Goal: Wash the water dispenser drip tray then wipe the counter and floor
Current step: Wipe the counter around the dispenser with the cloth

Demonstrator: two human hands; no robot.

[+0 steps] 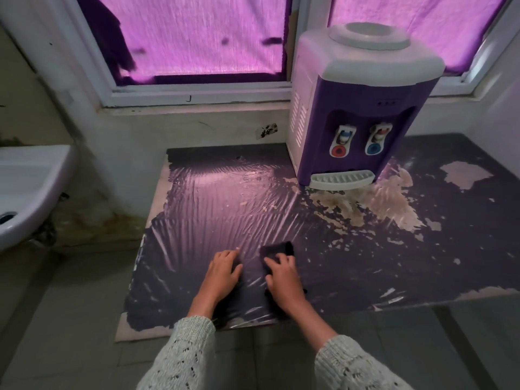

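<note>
A purple and white water dispenser stands at the back of the dark, peeling counter. Its white slotted drip tray sits at the dispenser's base. My right hand presses flat on a dark cloth near the counter's front edge. My left hand lies a little to its left, fingers spread on the wet, streaked surface, and seems to rest on a dark part of the same cloth. Both forearms wear pale knitted sleeves.
A white sink hangs on the wall at the left. Behind the counter is a window covered by purple curtains. Grey floor tiles lie below and left of the counter. A table leg drops at the lower right.
</note>
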